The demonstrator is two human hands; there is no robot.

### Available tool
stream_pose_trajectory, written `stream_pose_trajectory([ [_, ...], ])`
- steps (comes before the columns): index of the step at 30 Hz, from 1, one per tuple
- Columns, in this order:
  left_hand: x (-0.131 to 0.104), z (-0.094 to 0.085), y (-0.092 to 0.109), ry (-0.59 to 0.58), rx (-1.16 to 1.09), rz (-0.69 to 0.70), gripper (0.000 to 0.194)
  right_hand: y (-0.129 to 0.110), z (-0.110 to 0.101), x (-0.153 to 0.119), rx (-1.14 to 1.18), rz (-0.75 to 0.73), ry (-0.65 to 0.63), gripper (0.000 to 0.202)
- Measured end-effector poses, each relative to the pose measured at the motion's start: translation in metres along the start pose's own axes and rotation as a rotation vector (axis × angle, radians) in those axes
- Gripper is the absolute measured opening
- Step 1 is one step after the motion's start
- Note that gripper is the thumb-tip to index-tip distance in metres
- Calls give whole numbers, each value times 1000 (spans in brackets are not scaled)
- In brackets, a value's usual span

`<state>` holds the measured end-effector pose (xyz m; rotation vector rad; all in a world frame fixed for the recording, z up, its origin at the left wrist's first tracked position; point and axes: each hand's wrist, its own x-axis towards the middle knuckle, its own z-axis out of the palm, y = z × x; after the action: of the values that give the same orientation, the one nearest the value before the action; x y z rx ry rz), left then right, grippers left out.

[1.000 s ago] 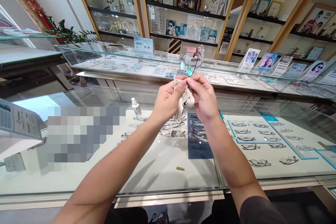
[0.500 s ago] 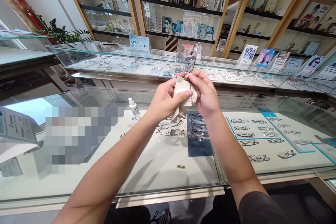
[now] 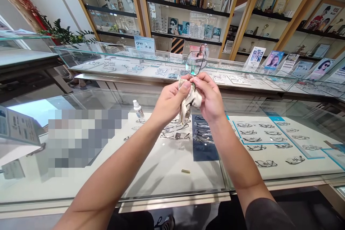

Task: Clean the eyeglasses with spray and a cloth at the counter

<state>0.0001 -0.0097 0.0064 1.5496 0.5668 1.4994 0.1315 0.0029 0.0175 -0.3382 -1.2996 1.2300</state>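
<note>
Above the worktop (image 3: 151, 183), the left hand (image 3: 170, 101) clasps the cloth (image 3: 185, 110) and the right hand (image 3: 212, 97) pinches the eyeglasses (image 3: 203, 67), one lens (image 3: 192, 65) uncovered and the rest mostly hidden, so wiping looks under way, its completion unclear.

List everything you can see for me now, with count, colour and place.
Near counter: one, glass over white, foreground
Far counter: one, glass and white, behind
Held glasses: one, dark-rimmed, upper centre
Cloth: one, cream, below held glasses
Bottle: one, white, near counter, left of cloth
Small bar: one, gold-coloured, near counter's front
Display glasses: many, mostly dark, both counters
Upright cards: several, mixed colours, far counter
Shelves: several, black, back wall
Plant: one, green, back left
Left hand: one, bare, gripping cloth
Right hand: one, bare, gripping held glasses
</note>
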Motion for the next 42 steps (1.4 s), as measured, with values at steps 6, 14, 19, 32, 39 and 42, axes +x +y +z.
stream_pose_trajectory([
  [6, 3, -11, 7, -193, -40, -51, 51, -2, -3, 2, 53, -35, 40, 23],
  [14, -3, -5, 7, -28, 37, -18, 45, 1, 3, -2, 52, 35, 47, 27],
  [19, -4, 3, -1, 91, -21, 16, 50, 1, 9, -7, 43, 15, 18, 27],
  [32, 0, -12, 9, -172, -44, -97, 53, -1, 2, -1, 30, 29, 112, 26],
  [39, -2, -3, 2, 30, -20, -51, 50, 2, 12, -8, 3, 52, 55, 27],
  [42, -2, -3, 5, 22, 0, -6, 51, -5, 10, -9, 11, -14, 115, 24],
])
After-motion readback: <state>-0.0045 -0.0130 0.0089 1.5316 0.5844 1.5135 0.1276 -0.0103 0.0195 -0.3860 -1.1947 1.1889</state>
